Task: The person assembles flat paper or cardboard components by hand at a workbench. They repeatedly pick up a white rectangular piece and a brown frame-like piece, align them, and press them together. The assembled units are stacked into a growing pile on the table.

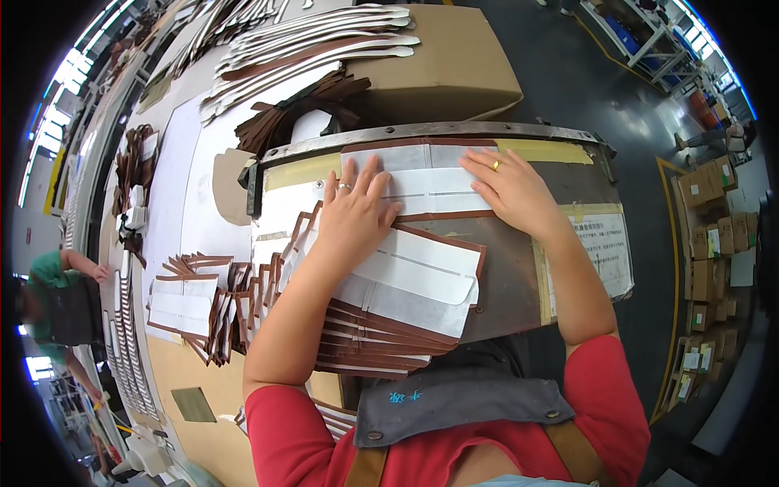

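Observation:
My left hand (355,207) lies flat, fingers spread, on a white-faced, brown-edged leather piece (434,185) laid across a metal work plate (519,268). My right hand (510,188) presses flat on the same piece's right end, a ring on one finger. Just below my left hand a fanned stack of similar brown-and-white pieces (406,296) rests on the plate's near side. Neither hand grips anything.
More cut pieces (191,304) lie in heaps to the left on the long bench. Long white strips (316,40) and a cardboard box (454,69) sit beyond the plate. Another person (57,292) works at far left. Stacked cartons (714,235) stand at right.

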Tool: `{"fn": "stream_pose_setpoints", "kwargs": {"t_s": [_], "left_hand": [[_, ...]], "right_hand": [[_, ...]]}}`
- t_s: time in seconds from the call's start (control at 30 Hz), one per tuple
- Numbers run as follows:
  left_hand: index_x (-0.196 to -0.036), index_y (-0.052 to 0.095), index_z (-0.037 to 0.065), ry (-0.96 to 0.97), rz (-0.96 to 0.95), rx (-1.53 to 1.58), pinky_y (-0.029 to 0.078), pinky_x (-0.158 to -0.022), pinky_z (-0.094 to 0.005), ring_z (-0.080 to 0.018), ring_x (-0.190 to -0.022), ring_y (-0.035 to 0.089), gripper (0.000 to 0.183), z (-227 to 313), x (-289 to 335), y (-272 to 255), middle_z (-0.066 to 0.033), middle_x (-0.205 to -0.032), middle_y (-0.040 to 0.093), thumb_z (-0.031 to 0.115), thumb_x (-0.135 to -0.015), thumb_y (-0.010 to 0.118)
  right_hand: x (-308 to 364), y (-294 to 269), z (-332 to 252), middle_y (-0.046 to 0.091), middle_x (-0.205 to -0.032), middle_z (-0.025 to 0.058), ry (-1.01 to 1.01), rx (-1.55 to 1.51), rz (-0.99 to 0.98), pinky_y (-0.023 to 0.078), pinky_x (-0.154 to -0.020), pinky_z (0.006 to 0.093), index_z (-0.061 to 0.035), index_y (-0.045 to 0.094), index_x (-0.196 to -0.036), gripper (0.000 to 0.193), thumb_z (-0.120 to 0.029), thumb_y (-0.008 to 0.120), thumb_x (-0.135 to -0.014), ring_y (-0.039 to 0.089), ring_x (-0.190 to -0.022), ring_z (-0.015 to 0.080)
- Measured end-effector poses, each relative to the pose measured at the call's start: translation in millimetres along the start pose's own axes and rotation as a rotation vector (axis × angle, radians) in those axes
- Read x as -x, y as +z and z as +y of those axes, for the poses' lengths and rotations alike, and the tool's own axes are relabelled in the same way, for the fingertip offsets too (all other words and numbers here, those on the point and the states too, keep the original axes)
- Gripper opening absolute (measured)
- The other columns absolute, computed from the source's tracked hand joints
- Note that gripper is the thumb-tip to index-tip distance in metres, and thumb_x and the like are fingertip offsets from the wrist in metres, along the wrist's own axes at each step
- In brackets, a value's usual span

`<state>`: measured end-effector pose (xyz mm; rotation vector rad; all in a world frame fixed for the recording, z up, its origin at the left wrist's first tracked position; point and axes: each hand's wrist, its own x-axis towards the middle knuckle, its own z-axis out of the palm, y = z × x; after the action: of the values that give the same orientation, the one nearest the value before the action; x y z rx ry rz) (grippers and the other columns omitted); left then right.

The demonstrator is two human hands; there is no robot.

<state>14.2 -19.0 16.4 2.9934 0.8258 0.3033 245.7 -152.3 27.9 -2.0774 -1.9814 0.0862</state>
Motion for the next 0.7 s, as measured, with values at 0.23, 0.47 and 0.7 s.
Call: {"fn": "stream_pose_setpoints", "kwargs": {"t_s": [0.23,0.47,0.7], "left_hand": [[-0.130,0.045,0.010,-0.045,-0.029,0.045,0.027,-0.108,-0.0472,-0.0414,-0.130,0.035,0.047,3,-2,3,-0.0139,-0.142,0.039,0.039,-0.093,0.049],[-0.133,0.044,0.011,-0.044,-0.022,0.000,0.026,-0.108,-0.0463,-0.0409,-0.130,0.035,0.048,3,-8,2,-0.0138,-0.142,0.038,0.039,-0.093,0.047],[-0.131,0.046,0.010,-0.015,0.049,0.004,0.028,-0.106,-0.0462,-0.0373,-0.126,0.039,0.046,-1,-7,9,-0.0139,-0.138,0.041,0.037,-0.093,0.049]], "right_hand": [[-5,6,3,0.050,-0.134,0.0049,0.008,-0.001,0.047,0.030,-0.108,0.0424,-0.0117,0.053,-0.127,0.035,-0.021,0.047,-0.094,0.043,-0.126,0.0250],[-9,11,7,0.051,-0.133,0.0068,-0.012,-0.008,0.100,0.031,-0.107,0.0434,-0.0094,0.053,-0.126,0.035,-0.018,0.050,-0.092,0.045,-0.124,0.0275],[-8,0,-8,0.055,-0.127,0.0081,0.059,-0.053,0.071,0.035,-0.105,0.0392,-0.0077,0.058,-0.119,0.030,-0.018,0.052,-0.091,0.049,-0.118,0.0259]]}}
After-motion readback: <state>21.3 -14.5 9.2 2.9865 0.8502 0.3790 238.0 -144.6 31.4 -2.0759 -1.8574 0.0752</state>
